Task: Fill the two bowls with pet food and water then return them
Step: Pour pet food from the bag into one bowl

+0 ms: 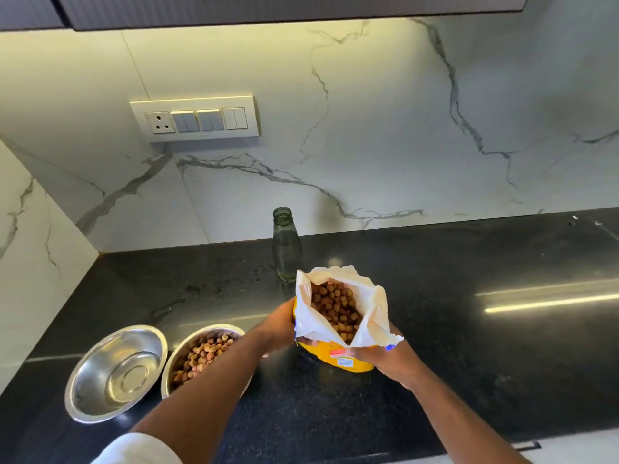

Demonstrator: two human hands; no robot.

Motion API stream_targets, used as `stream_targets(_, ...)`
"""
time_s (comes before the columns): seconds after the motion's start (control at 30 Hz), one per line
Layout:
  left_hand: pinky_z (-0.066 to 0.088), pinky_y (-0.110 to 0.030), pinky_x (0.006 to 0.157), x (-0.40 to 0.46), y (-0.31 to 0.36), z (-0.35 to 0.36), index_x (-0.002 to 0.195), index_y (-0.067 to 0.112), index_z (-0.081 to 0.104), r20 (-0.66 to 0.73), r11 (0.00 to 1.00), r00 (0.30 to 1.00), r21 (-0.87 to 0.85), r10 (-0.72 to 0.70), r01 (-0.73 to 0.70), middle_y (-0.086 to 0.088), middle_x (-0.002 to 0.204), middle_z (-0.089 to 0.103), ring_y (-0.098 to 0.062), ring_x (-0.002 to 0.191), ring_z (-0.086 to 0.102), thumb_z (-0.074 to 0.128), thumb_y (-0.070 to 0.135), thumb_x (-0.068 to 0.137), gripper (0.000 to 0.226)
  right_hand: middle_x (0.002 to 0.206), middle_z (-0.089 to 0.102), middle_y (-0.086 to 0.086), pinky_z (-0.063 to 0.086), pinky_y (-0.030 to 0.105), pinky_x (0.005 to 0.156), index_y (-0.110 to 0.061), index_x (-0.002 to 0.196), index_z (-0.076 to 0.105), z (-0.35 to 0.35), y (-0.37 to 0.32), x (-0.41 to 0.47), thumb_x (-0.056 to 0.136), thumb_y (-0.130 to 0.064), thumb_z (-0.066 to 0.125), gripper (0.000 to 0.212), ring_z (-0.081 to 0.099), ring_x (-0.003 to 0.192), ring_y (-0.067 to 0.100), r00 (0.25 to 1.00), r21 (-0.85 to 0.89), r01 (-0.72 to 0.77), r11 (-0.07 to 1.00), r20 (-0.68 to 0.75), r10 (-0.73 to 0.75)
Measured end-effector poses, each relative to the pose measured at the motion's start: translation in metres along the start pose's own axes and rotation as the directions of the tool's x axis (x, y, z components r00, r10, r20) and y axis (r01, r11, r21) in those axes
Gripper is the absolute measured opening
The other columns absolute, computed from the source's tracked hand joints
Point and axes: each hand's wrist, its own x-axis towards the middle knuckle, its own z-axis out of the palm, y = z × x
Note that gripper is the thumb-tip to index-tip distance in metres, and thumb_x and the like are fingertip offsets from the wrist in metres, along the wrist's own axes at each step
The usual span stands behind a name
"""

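We hold an open yellow pet-food bag with a white inner lining (pixel 338 316) upright between both hands above the black speckled stone counter (pixel 469 346). Our left hand (pixel 279 324) curls around the bag's left side, fingers mostly hidden behind it, so we cannot tell how tightly they close. Our right hand (pixel 388 358) wraps the bag's lower right corner, thumb pressed across the yellow front near a small label, clenched on the packet. The bag's mouth gapes wide, showing brown kibble pieces (pixel 338 309) inside. Just left of our left forearm sit two round stainless-steel bowls side by side: the nearer bowl (pixel 187 349), partly covered by the forearm, holds a layer of kibble, and the farther-left bowl (pixel 117 373) shows only bare metal. Beyond our hands, just behind the bag, stands an uncapped clear glass bottle (pixel 286 244), close to the white marble-patterned wall (pixel 368 128).
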Motion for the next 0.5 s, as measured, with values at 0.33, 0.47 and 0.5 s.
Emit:
stream_targets(0.33, 0.058, -0.016, 0.076, 0.003, -0.016, 0.002, 0.147, 0.025, 0.043, 0.034, 0.994, 0.995, -0.054, -0.090, 0.092, 0.008, 0.125, 0.067, 0.004, 0.102, 0.070, 0.087, 0.014, 0.082, 0.079, 0.116, 0.070, -0.015, 0.058, 0.016, 0.080, -0.039, 0.118, 0.059, 0.004, 0.011, 0.003, 0.073, -0.010, 0.093, 0.063, 0.066, 0.108, 0.002, 1.000, -0.062, 0.003, 0.998, -0.016, -0.004)
stream_targets(0.47, 0.061, -0.022, 0.078, -0.001, -0.014, 0.002, 0.141, 0.026, 0.050, 0.019, 0.992, 0.994, -0.073, -0.103, 0.104, 0.005, 0.125, 0.068, -0.005, 0.106, 0.071, 0.087, 0.011, 0.081, 0.072, 0.120, 0.069, -0.009, 0.059, 0.021, 0.085, -0.034, 0.124, 0.057, 0.006, 0.004, -0.003, 0.073, -0.009, 0.092, 0.067, 0.064, 0.114, 0.010, 1.000, -0.058, -0.025, 0.998, -0.017, 0.024)
stream_targets(0.5, 0.062, -0.024, 0.079, -0.004, -0.013, 0.003, 0.140, 0.025, 0.051, 0.010, 0.992, 0.994, -0.076, -0.104, 0.105, 0.003, 0.125, 0.068, -0.009, 0.108, 0.071, 0.088, 0.010, 0.080, 0.072, 0.120, 0.068, -0.009, 0.058, 0.020, 0.084, -0.034, 0.126, 0.056, 0.007, 0.001, -0.006, 0.074, -0.011, 0.092, 0.068, 0.063, 0.115, 0.011, 0.999, -0.062, -0.029, 0.998, -0.022, 0.027)
